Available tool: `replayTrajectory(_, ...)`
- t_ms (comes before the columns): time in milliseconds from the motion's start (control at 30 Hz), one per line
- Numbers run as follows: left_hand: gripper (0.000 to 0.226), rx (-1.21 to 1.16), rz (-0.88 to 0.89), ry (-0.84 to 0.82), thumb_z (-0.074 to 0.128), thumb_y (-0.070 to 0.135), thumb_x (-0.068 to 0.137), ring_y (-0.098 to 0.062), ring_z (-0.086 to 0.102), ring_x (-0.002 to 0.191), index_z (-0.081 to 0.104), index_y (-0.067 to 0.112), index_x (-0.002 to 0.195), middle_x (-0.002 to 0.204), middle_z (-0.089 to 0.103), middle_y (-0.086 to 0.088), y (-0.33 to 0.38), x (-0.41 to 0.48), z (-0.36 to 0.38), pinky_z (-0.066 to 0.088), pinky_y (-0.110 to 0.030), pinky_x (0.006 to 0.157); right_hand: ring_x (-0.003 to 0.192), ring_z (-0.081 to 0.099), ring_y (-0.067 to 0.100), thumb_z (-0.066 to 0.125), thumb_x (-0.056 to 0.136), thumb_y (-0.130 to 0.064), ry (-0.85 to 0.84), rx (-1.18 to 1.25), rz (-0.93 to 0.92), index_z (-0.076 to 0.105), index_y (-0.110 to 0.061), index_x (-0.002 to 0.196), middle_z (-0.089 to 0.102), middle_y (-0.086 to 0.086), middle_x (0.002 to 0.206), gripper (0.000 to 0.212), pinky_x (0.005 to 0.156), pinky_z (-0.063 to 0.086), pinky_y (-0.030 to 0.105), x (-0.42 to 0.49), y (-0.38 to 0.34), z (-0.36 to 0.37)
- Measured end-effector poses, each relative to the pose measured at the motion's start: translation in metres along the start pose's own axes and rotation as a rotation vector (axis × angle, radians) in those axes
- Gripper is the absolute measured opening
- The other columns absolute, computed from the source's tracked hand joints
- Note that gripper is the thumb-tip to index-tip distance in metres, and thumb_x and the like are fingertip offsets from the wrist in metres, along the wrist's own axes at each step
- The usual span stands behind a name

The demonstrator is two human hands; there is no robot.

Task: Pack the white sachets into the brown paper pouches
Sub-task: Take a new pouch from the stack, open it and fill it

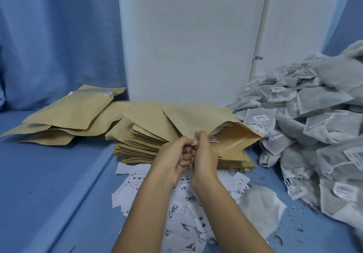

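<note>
Pinching the near corner of a brown paper pouch [196, 119] at centre frame, with left hand [172, 154] and right hand [204, 152] knuckle to knuckle. Fingers [185, 156] of both curled in and pressed against each other below the paper, thumbs up on the lip. Held so, probably, to part the two lips and hold the mouth gaping toward the right, ready for a sachet; possibly to start pressing it closed instead, cannot tell which. Just inside the mouth, a printed slip [213, 139]. Lying across the stack of flat pouches [141, 144], handy for the next pick.

Off to the left, fuller pouches [74, 113] in a loose overlap, likely packed already. Along the right edge, a big heap of white sachets [314, 115] with barcode tags [278, 89], close beside the open mouth. One more sachet [261, 207] alone at lower right. Under the forearms, a scatter of printed paper slips [186, 213].

All on a surface [49, 174] draped in blue cloth, flecked with green crumbs [262, 178] near the heap. Behind, a white panel [192, 37] and a blue curtain [59, 37].
</note>
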State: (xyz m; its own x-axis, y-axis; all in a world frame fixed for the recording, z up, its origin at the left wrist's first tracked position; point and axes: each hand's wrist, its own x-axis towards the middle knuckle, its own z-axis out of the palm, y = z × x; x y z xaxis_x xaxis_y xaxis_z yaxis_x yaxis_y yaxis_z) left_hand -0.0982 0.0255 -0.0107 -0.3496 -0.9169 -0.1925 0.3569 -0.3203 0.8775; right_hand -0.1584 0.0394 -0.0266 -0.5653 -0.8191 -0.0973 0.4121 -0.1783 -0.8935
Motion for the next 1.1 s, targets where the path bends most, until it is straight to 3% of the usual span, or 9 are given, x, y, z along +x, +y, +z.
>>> replayTrajectory(167, 0.033, 0.008, -0.04, -0.028, 0.046, 0.004, 0.087, -0.005, 0.024, 0.028, 0.042, 0.01, 0.055, 0.038, 0.033, 0.004, 0.0013, 0.002, -0.0011, 0.014, -0.015, 0.028, 0.033, 0.037, 0.018, 0.049, 0.084, -0.018, -0.03, 0.024, 0.014, 0.049, -0.007, 0.073, 0.046, 0.01, 0.047, 0.016, 0.036, 0.032, 0.022, 0.0036, 0.0042, 0.0008)
replayTrajectory(400, 0.03, -0.01, -0.009, -0.023, 0.046, 0.004, 0.085, -0.005, 0.022, 0.028, 0.039, 0.011, 0.057, 0.037, 0.028, 0.005, -0.001, 0.0035, 0.0002, 0.016, -0.016, 0.028, 0.037, 0.038, 0.021, 0.05, 0.08, -0.017, 0.014, -0.011, -0.037, 0.045, -0.007, 0.06, 0.045, 0.012, 0.049, 0.022, 0.041, 0.034, 0.027, 0.007, 0.0034, -0.0013)
replayTrajectory(533, 0.027, 0.007, 0.034, -0.004, 0.047, 0.006, 0.082, -0.007, 0.02, 0.03, 0.039, 0.012, 0.057, 0.038, 0.027, 0.005, -0.0005, 0.005, 0.0007, 0.015, -0.015, 0.029, 0.033, 0.037, 0.015, 0.048, 0.083, -0.016, 0.019, 0.141, 0.06, 0.042, -0.01, 0.064, 0.041, 0.005, 0.049, 0.021, 0.033, 0.029, 0.017, 0.0068, 0.0004, -0.0031)
replayTrajectory(700, 0.032, 0.172, 0.117, 0.036, 0.053, 0.011, 0.085, -0.008, 0.024, 0.032, 0.042, 0.014, 0.055, 0.038, 0.033, 0.005, -0.0052, 0.0014, 0.0029, 0.018, -0.015, 0.033, 0.026, 0.034, 0.013, 0.047, 0.085, -0.013, -0.011, 0.041, 0.015, 0.04, -0.01, 0.057, 0.041, 0.001, 0.035, 0.029, 0.032, 0.027, 0.012, 0.0056, -0.0025, -0.006)
replayTrajectory(867, 0.035, 0.096, 0.112, 0.028, 0.053, 0.007, 0.086, -0.009, 0.024, 0.033, 0.04, 0.013, 0.054, 0.039, 0.03, 0.004, -0.0039, 0.0027, 0.003, 0.019, -0.018, 0.035, 0.028, 0.03, 0.013, 0.045, 0.086, -0.015, -0.002, 0.181, 0.041, 0.04, -0.012, 0.056, 0.038, 0.002, 0.038, 0.031, 0.032, 0.025, 0.014, 0.0049, -0.0009, -0.0077)
replayTrajectory(1100, 0.034, -0.008, 0.075, 0.04, 0.049, 0.005, 0.087, -0.007, 0.018, 0.031, 0.035, 0.015, 0.058, 0.038, 0.022, 0.005, 0.0013, 0.0016, -0.0002, 0.014, -0.016, 0.033, 0.032, 0.019, 0.009, 0.046, 0.086, -0.016, 0.023, 0.143, 0.02, 0.03, -0.017, 0.061, 0.025, -0.006, 0.04, 0.029, 0.033, 0.017, 0.016, 0.0047, -0.0021, -0.0073)
